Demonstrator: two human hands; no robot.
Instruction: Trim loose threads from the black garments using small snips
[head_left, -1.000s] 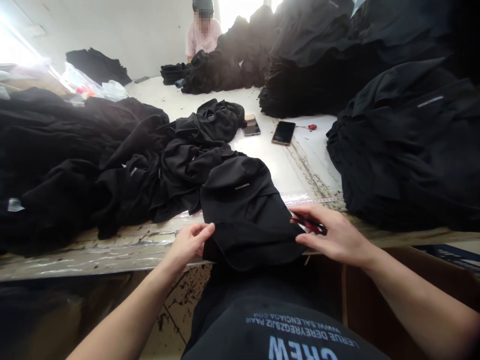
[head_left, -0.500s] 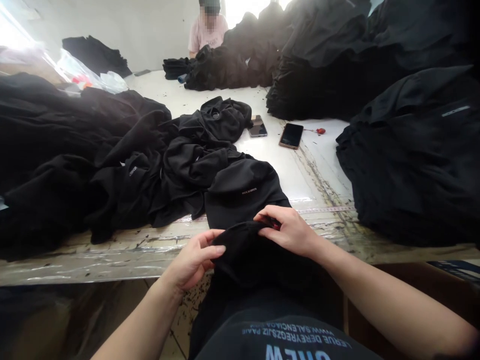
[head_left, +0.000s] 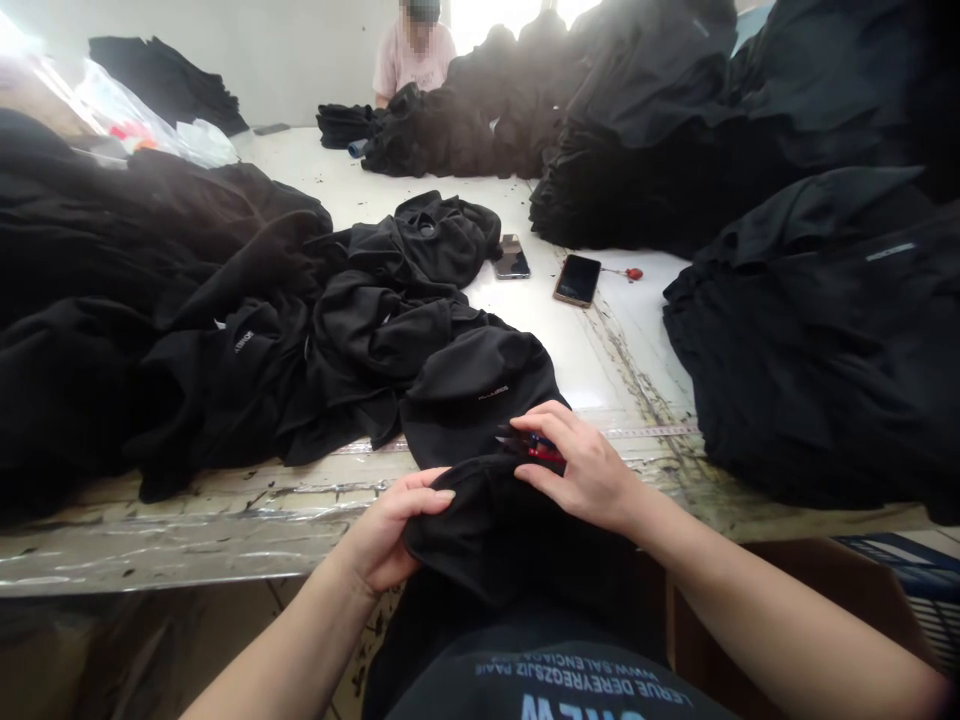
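Observation:
A black garment [head_left: 480, 400] with small lettering lies over the table's near edge and hangs toward my body. My left hand [head_left: 394, 520] is closed on a folded edge of it, thumb on top. In my right hand [head_left: 589, 460] are small thread snips [head_left: 538, 447] with red and blue parts, their dark blades pointing left just above the cloth edge. The thumb and fingers of that hand are round the snips; part of the handle is hidden by the palm.
A heap of loose black garments [head_left: 225, 300] covers the left side. Stacked black garments [head_left: 817, 350] stand at right, with more behind. Two phones [head_left: 512, 257] [head_left: 577, 280] and a tape measure [head_left: 652, 432] lie on the table [head_left: 300, 185]. A person in pink [head_left: 415, 55] is at the far side.
My right hand has turned and opened slightly, so the snips and their blades now show clearly. My left hand has shifted a little left and down with the garment's edge.

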